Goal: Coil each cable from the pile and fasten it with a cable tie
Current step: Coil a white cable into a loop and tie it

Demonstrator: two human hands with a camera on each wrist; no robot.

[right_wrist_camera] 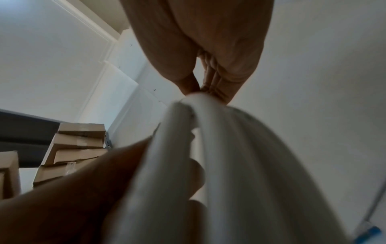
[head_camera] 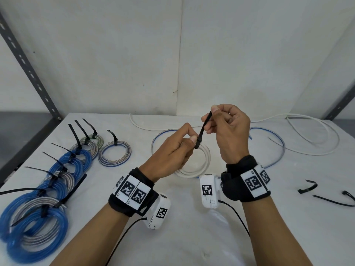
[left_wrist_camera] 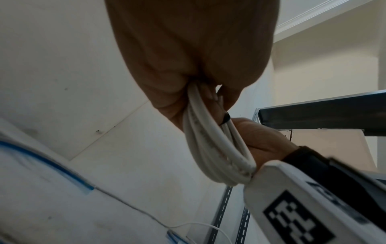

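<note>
Centre of the head view: the left hand (head_camera: pixel 172 152) grips a white cable coil (head_camera: pixel 194 166) held above the table (head_camera: pixel 192 237), thumb and forefinger pinching the head of a black cable tie (head_camera: pixel 204 129) looped round the coil. The right hand (head_camera: pixel 228 131) pinches the tie's free tail, drawn up and to the right. Lower left — finished blue and grey coils (head_camera: pixel 32 223), each tied, lie in a row. Lower right, spare ties (head_camera: pixel 326 196). Farther back — a loose blue cable (head_camera: pixel 276 137) and loose white cable (head_camera: pixel 315 135), upper right on the table.
</note>
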